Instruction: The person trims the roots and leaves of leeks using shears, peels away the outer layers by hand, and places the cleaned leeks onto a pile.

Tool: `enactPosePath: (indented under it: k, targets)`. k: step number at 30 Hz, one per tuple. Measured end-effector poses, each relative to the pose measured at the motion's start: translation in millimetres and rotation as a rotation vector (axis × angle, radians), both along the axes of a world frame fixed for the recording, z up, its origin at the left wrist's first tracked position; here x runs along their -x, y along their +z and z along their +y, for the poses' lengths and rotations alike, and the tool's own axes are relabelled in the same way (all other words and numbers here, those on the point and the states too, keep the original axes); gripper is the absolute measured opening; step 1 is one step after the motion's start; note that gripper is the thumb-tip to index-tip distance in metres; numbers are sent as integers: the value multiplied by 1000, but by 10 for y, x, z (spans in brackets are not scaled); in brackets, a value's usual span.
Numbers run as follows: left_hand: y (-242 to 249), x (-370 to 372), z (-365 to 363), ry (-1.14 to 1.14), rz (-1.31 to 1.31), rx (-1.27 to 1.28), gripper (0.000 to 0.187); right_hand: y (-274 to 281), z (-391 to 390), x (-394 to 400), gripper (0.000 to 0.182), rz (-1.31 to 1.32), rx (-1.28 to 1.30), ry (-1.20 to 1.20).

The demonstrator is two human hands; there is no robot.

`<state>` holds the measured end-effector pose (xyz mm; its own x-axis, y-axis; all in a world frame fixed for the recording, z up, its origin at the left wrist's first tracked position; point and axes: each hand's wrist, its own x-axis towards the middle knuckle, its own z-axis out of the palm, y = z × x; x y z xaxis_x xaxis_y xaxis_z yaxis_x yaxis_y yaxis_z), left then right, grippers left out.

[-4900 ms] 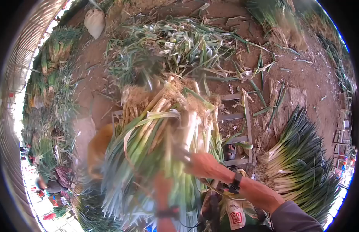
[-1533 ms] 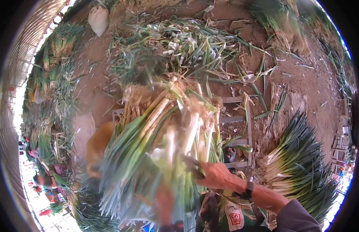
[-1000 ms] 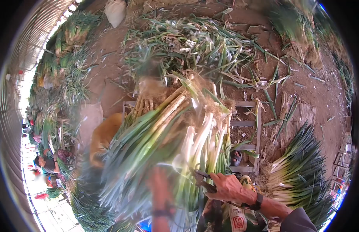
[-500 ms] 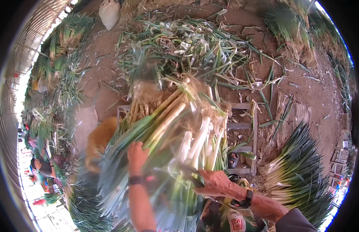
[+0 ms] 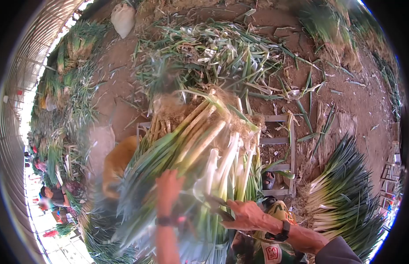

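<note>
So the big heap of long green onions (image 5: 169, 154) is filling the middle, right in front of the person, rooty ends pointing away and leaves trailing back toward the body. A fanned stack of onions (image 5: 345, 193) is lying on the ground off to the right, well apart. A metal frame (image 5: 275, 141) is poking out beside the heap. Key bit: the tan stalks (image 5: 204, 145) are slanting from far right to near left, and the left grip (image 5: 169, 187) is sitting at their near, leafy end, so it's the closer one. It's blurring, so I can't tell if it's spread or pinching. Right grip (image 5: 248, 215) is clasping a dark tool (image 5: 221, 206), which is pointing left, near the white stalks (image 5: 210, 169).
</note>
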<state>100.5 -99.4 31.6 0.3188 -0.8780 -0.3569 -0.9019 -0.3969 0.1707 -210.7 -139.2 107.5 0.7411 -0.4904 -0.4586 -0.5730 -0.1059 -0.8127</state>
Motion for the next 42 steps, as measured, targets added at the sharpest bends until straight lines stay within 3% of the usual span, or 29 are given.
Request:
enactPosePath:
  k: [3,7,10,14,17,20,26,35,42]
  targets:
    - [-45,234,85,107,190,95,48,50,19,92,55,4,9,11]
    - [-327,367,329,260,243,59,52,24,119,218,56,-26,-42,70]
    - [-322,446,439,297,224,-23,54,12,132,233,57,-12,-96,113]
    - [-444,345,686,328,424,-53,53,-144,120,222,58,27,-11,82]
    - [-396,391,762,346,444,16,58,-86,62,209,57,52,-3,103]
    - [-712,436,1007,239,208,223,60,-74,150,294,56,12,-100,173]
    - [-574,737,1017,379,207,322,58,-293,488,409,56,-7,-39,236]
    - [-715,645,1041,364,314,272,42,-217,87,94,61,99,1,119]
    - [-592,726,877,368,356,187,58,-324,-206,-117,67,149,-22,22]
